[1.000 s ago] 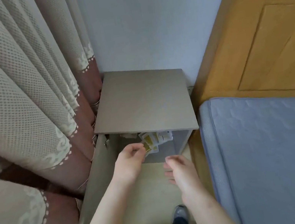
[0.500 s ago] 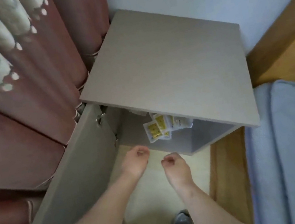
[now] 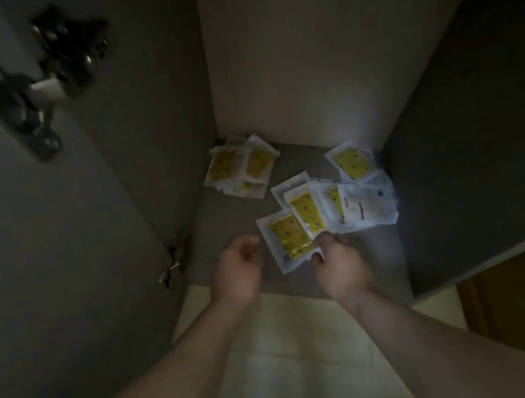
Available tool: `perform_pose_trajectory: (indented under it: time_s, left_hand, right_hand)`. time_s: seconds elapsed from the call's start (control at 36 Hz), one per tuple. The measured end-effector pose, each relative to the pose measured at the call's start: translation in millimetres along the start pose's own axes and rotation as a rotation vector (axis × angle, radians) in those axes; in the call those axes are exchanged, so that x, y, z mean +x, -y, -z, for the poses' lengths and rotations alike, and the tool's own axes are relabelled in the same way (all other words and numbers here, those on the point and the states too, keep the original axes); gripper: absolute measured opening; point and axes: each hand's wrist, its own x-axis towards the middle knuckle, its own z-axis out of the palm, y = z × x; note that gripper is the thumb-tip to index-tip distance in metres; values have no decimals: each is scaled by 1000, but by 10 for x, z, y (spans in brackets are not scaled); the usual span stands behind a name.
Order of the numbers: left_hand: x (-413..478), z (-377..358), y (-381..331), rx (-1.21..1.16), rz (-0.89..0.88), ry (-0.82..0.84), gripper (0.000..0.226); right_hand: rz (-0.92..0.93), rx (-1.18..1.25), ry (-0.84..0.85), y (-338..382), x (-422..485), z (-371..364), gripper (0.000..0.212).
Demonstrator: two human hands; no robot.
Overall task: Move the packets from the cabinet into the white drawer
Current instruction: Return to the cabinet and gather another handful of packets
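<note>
Several white packets with yellow pads lie on the floor of the open cabinet (image 3: 223, 219). One small heap of packets (image 3: 238, 168) sits in the back left corner, and a single packet (image 3: 352, 163) lies at the back right. A face-down white packet (image 3: 366, 205) lies beside the middle cluster. The nearest packet (image 3: 286, 236) is at the front; my right hand (image 3: 338, 266) pinches its lower right corner. My left hand (image 3: 237, 272) hovers just left of that packet, fingers loosely curled, holding nothing. The white drawer is out of view.
The cabinet door (image 3: 51, 234) stands open on the left, with an upper hinge (image 3: 28, 95) and a lower hinge (image 3: 171, 266). The dark right wall (image 3: 485, 126) closes in the cabinet. Pale room floor (image 3: 296, 349) lies under my forearms. The interior is dim.
The view has dropped from above the cabinet to inside it. Both hands have reached in to the front packets, and my right hand has taken hold of the nearest one.
</note>
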Motion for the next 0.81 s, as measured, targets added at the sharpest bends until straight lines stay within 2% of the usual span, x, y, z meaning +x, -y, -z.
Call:
perform_pose_trajectory:
  time_s: [0.22,0.39,0.47,0.56,0.64,0.72,0.81]
  left_hand:
    - [589,-284,456,109,-133,10,32]
    - [572,-460,398,562,-341,165,57]
    - [653,-641,307,804,-422,187,67]
    - [742,-822,210,914,-464,211,79]
    - [822,-926,172,990,-434,322,90]
    - [914,-894,300,1111,-399,389,85]
    - [971,-782,464,1208,-460,342,75]
  right_hand:
    - [56,-89,-124,-250,640,-376,41]
    - [-3,-113,-135,-377,690,-222,50]
    - [-52,-72,-106,-376,838,-121,61]
    - [-89,-20,-74,-391,992,-58,70]
    - [-96,-69,-35,-406,1134,-17,74]
    - [-50,-191,6,-410,1271,0,74]
    - [21,-375,40,-431,1418,-3,72]
